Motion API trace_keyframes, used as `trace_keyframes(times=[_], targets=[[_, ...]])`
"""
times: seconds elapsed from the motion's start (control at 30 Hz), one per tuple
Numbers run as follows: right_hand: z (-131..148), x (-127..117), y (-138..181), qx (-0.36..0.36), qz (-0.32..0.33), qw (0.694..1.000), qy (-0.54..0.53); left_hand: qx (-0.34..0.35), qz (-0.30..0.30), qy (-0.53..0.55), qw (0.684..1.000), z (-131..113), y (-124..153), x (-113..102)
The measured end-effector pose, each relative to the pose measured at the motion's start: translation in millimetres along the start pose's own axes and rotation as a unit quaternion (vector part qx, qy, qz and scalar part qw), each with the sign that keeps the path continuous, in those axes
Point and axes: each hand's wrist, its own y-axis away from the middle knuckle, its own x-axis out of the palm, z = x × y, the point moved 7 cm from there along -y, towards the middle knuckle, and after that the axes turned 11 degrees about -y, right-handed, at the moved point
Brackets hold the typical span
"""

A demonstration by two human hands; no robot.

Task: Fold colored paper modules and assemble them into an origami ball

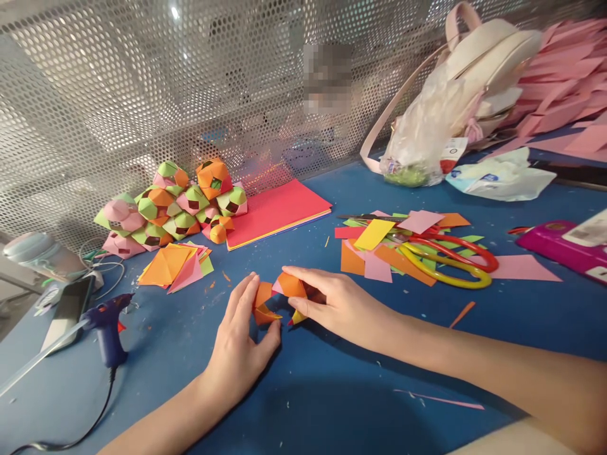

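Observation:
Both my hands meet over a small folded paper piece point(279, 297) of orange, pink and yellow on the blue table point(303, 392). My left hand point(241, 341) pinches its left side between thumb and fingers. My right hand point(332, 303) covers its right side, fingers curled round the orange flap. Part of the paper is hidden under my right fingers.
A pile of folded paper balls point(171, 205) stands at the back left beside a stack of coloured sheets point(277, 212). Folded orange pieces point(173, 265), a blue glue gun point(109, 325), a phone point(66, 309), scissors point(446, 256) on paper scraps, a backpack point(478, 57) and a plastic bag point(422, 136) lie around.

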Motion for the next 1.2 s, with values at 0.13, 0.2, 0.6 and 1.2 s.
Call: trace_keyframes(times=[0.13,0.2,0.6,1.2], targets=[[1.7,0.4,-0.2,-0.003,-0.011,1.0,0.01,0.0,0.0,-0.016,1.0,0.6,2.1,2.9],[2.6,0.9,-0.5,0.002,-0.012,1.0,0.014,0.006,-0.002,-0.024,1.0,-0.1,3.4,3.9],[2.3,2.8,-4.0,0.002,-0.006,0.999,0.042,0.011,-0.004,-0.038,0.999,0.2,1.5,4.0],[4.8,4.5,-2.6,-0.001,-0.006,0.999,0.045,0.013,0.003,-0.036,0.999,-1.3,2.2,5.9]])
